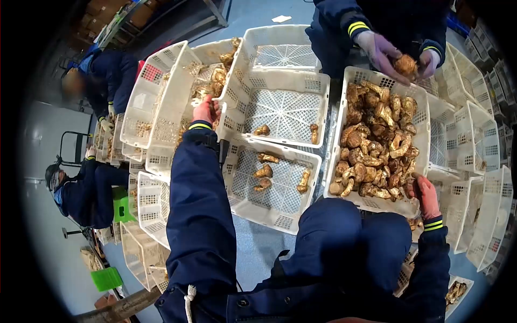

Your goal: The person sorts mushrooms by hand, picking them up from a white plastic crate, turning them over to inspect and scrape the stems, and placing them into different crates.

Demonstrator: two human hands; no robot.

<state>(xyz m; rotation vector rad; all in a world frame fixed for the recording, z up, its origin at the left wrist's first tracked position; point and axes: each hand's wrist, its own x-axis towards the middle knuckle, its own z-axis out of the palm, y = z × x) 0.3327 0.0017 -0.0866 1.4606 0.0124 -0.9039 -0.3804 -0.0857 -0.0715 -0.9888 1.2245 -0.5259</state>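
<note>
My left hand (206,111), in a pink glove, is stretched out to a white basket (186,72) on the left that has brown mushrooms (216,76) in it. Its fingers are curled, and what they hold, if anything, is hidden. At the near right corner of a full white crate (424,129), my right hand (427,196) has its fingers closed round what looks like a mushroom (412,187). A heap of mushrooms (377,142) fills that crate. Between my hands, two crates (280,212) (285,102) hold only a few mushrooms each.
Across from me a person in purple-grey gloves (381,54) holds a large mushroom (405,65) over the full crate. Two other people (89,194) work at the left. Stacked white baskets (474,140) line the right side. Green stools (106,279) stand at lower left.
</note>
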